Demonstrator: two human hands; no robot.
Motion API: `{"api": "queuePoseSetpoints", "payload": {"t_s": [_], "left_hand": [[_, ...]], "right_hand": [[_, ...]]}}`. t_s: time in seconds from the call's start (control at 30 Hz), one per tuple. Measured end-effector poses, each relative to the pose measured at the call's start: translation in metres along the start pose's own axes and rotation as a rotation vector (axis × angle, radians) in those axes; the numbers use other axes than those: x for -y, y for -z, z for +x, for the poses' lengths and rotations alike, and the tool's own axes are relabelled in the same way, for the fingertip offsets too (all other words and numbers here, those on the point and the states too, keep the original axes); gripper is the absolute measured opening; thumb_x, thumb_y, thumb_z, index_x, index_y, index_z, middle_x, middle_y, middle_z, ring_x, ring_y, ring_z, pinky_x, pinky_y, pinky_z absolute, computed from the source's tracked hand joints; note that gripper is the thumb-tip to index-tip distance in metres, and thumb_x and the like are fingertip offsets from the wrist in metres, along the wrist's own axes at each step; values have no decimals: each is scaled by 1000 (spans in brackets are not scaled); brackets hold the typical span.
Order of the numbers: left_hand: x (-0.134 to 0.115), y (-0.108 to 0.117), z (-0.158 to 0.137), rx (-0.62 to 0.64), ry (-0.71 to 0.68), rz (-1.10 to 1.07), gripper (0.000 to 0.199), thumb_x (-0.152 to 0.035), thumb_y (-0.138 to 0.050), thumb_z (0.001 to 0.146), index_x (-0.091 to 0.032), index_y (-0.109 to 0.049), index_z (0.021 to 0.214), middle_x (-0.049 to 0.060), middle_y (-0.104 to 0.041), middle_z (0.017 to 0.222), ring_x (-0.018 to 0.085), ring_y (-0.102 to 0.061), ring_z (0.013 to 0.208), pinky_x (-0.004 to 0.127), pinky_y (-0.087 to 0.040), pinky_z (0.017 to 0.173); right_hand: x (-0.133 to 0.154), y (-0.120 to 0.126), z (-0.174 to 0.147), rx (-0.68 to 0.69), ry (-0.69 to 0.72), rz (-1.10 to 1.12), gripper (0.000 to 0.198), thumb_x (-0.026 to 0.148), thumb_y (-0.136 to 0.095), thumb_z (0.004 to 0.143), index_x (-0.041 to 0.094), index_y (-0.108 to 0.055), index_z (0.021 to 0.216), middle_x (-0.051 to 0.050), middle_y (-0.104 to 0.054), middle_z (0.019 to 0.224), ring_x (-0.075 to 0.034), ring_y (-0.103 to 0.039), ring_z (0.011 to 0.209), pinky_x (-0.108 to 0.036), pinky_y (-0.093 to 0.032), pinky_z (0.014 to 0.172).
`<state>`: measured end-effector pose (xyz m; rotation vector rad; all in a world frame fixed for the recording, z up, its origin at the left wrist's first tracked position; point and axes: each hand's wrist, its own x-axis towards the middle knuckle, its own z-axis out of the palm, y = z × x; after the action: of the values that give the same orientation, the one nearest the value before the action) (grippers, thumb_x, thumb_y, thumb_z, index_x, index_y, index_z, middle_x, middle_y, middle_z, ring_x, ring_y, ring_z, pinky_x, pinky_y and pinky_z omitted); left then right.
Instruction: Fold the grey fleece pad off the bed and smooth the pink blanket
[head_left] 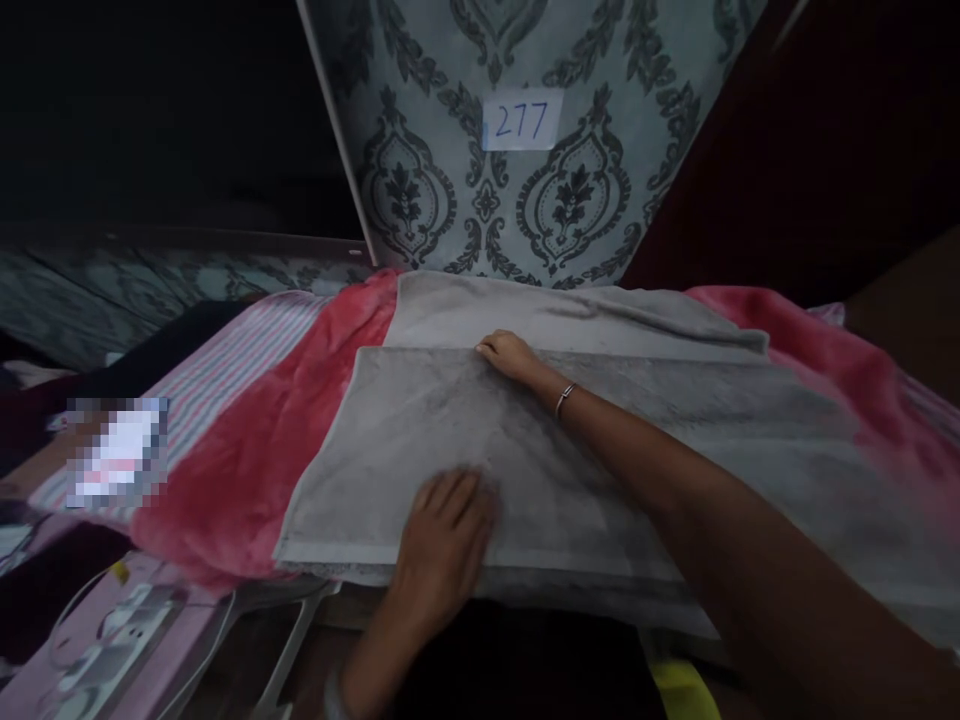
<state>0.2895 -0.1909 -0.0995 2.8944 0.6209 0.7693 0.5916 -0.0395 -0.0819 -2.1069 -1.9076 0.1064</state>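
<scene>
Paper marked 277 (523,120) on patterned wallpaper (405,190); dark screen (165,120) alongside.

Soft, matt plush cloth (360,450).

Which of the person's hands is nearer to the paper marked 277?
Right. The right hand is below the paper, at the far edge of the grey cloth's top layer; the left hand is farther away, over the cloth's near part.

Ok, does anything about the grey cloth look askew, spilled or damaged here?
Slightly askew: a rumpled ridge crosses the far strip of the grey cloth, beyond the right hand, whereas the nearer layer lies flatter. I see no spill or damage, though the picture is dim.
</scene>
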Motion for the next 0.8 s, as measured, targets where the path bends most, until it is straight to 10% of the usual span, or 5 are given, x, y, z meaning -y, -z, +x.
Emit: {"api": "queuePoseSetpoints", "payload": {"t_s": [0.27, 0.5, 0.8], "left_hand": [[24, -12, -22, 6, 207, 262, 55, -37, -54, 97, -25, -54, 151, 13, -44, 162, 38, -42, 149, 66, -34, 118], [24, -18, -27, 15, 199, 261, 60, -40, -57, 95, -26, -52, 153, 13, -44, 163, 36, -39, 150, 62, -35, 119], [26, -24, -30, -22, 203, 251, 59, -38, -59, 93, -27, -54, 151, 13, -43, 163, 36, -38, 151, 63, -36, 118]], "right_hand": [[57, -20, 38, 24, 94, 37, 35, 41, -54, 104, 17, -77, 113, -14, -74, 114, -23, -65, 108, -30, -46, 90], [69, -36, 58, 49, 112, 62, 21, 26, -57, 102, 14, -74, 105, -12, -74, 109, -20, -65, 102, -29, -45, 88], [115, -45, 62, 49, 155, 56, 36, 47, -58, 102, 17, -67, 121, -12, -69, 122, -23, -62, 112, -30, -44, 93]]}}
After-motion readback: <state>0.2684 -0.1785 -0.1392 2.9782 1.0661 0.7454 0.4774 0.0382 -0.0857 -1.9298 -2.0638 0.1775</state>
